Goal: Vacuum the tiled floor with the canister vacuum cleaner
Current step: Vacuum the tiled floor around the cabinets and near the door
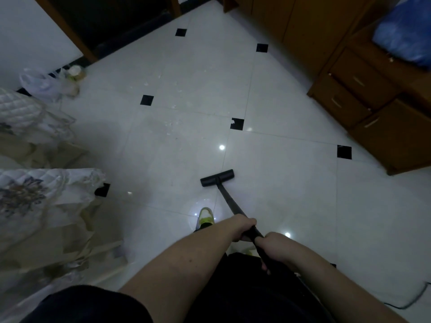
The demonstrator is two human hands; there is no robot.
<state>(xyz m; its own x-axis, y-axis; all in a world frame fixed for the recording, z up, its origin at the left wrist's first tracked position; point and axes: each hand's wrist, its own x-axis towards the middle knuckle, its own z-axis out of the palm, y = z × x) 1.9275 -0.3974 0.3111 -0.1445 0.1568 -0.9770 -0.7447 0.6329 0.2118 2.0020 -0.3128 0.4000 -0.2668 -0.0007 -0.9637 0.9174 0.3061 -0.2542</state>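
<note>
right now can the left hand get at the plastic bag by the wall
Probably not. The left hand grips the vacuum wand, and the plastic bag lies far across the tiled floor beside the bedding. Nothing blocks the way; it just looks beyond arm's reach.

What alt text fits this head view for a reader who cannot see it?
Both hands, left hand ahead of right hand, grip a black vacuum wand whose floor nozzle rests on white tiled floor. Pale debris lies farther ahead, with quilted bedding at left and wooden drawers at right.

A home bedroom; quilted bedding (35,192), wooden drawers (356,89).
</note>
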